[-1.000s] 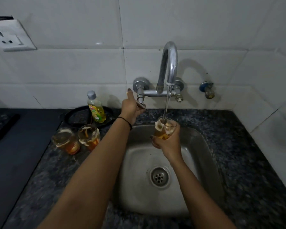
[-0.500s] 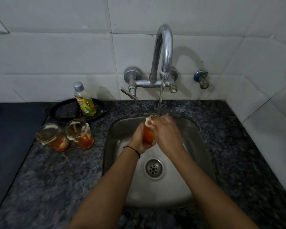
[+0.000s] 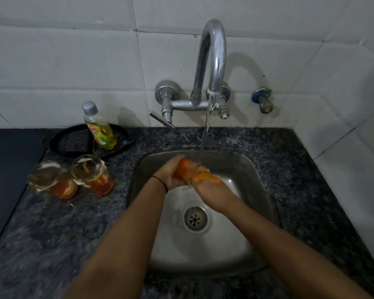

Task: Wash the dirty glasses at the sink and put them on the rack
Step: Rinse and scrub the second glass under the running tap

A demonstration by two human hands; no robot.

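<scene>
Over the sink [image 3: 258, 190] the left hand [image 3: 170, 173] grips a dirty glass [image 3: 185, 170], orange inside, tipped on its side between the two hands; the right hand [image 3: 207, 184], washed over with orange water, meets the glass's other end, its fingers hidden, so I cannot tell its grip; water [image 3: 205, 134] from the tap [image 3: 213, 61] beyond the hands falls on them; two more dirty glasses [image 3: 52, 180] [image 3: 93, 175] stand together on the surface [image 3: 52, 234] left of the hands; a soap bottle [image 3: 99, 128] stands behind those.
</scene>
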